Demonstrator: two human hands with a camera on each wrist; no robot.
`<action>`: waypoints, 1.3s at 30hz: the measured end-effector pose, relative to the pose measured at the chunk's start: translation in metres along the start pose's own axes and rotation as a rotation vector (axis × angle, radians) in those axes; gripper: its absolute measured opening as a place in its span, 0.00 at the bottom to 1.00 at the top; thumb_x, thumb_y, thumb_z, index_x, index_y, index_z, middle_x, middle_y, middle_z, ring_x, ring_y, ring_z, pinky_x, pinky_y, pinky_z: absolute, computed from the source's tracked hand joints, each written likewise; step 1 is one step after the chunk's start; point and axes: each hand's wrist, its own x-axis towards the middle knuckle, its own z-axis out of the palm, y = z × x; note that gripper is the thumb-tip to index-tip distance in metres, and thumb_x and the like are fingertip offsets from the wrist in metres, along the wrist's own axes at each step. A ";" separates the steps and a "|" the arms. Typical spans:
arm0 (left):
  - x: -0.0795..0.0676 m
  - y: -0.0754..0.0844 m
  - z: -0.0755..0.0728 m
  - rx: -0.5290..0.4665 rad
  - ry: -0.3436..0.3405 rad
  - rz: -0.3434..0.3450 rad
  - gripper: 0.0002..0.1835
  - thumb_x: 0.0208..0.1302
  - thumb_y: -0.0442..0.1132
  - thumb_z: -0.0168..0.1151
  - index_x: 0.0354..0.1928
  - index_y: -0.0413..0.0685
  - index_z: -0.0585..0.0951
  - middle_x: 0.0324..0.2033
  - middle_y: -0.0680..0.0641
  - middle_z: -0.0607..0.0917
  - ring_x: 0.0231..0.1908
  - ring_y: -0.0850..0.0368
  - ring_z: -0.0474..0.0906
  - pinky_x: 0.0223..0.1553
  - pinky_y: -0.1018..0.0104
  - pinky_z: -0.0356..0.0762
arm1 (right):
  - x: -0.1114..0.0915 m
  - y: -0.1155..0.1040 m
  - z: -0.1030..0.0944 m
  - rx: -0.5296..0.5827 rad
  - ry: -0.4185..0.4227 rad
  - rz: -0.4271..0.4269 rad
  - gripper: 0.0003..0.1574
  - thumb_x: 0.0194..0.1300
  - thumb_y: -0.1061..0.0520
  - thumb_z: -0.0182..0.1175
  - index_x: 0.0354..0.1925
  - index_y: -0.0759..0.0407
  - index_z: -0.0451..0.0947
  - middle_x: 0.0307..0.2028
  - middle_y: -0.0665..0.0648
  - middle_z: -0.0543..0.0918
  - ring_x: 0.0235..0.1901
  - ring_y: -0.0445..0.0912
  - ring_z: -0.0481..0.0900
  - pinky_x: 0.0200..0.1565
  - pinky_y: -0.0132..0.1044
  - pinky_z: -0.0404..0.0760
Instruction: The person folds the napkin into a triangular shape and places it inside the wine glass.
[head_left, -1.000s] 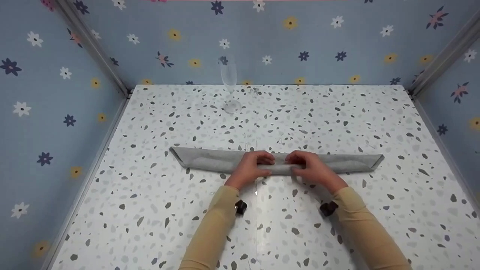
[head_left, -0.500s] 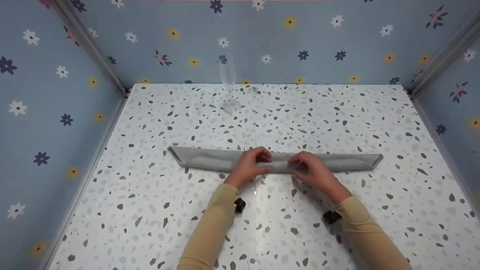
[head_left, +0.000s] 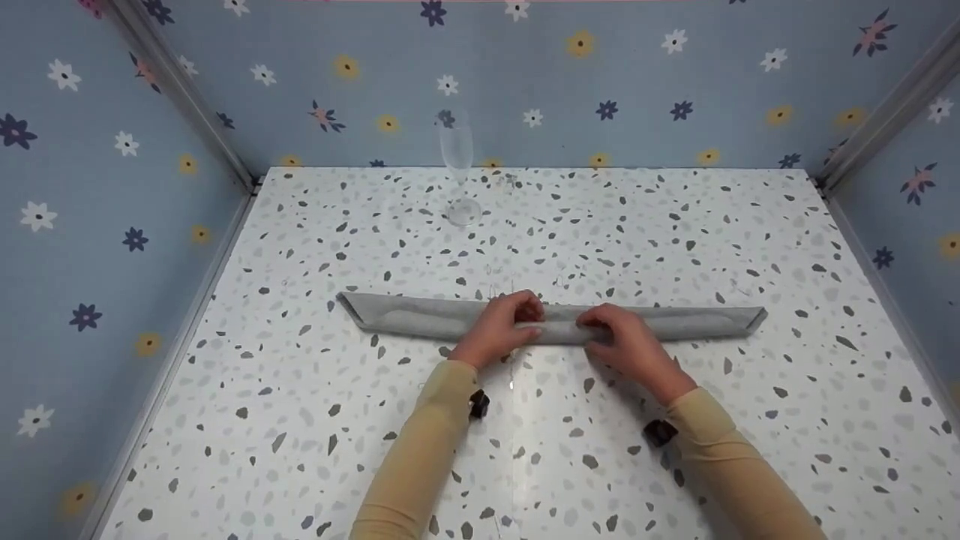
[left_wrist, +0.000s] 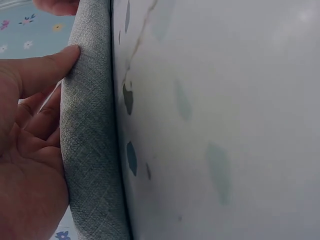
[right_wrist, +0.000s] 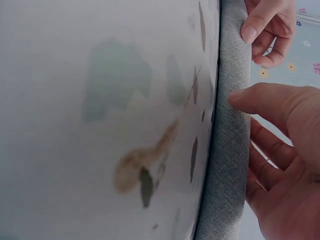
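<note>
A grey cloth (head_left: 420,319), rolled into a long strip with slanted ends, lies crosswise on the speckled table in the head view. My left hand (head_left: 496,328) grips the roll just left of its middle. In the left wrist view, its thumb (left_wrist: 62,60) rests on the near face of the cloth (left_wrist: 92,140), with the fingers curled behind. To the right of the middle, my right hand (head_left: 631,346) holds the same roll. Its thumb (right_wrist: 250,99) presses the cloth (right_wrist: 227,150) in the right wrist view, and its fingers lie on the far side, partly hidden.
A clear stemmed glass (head_left: 456,154) stands upright near the back edge of the table (head_left: 337,435). Blue flowered panels (head_left: 540,82) enclose the back and both sides. Small black devices (head_left: 660,433) sit at both wrists.
The roll's near edge has shifted slightly away from the person. My left fingertips are a little farther forward, and the right hand has moved slightly. The glass stays put.
</note>
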 end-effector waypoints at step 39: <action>-0.030 0.018 0.011 0.198 0.037 -0.034 0.16 0.57 0.28 0.66 0.48 0.43 0.78 0.43 0.47 0.83 0.45 0.58 0.78 0.51 0.67 0.74 | -0.011 -0.004 0.006 0.085 -0.041 0.118 0.04 0.64 0.60 0.63 0.38 0.54 0.83 0.34 0.48 0.83 0.38 0.43 0.79 0.45 0.41 0.77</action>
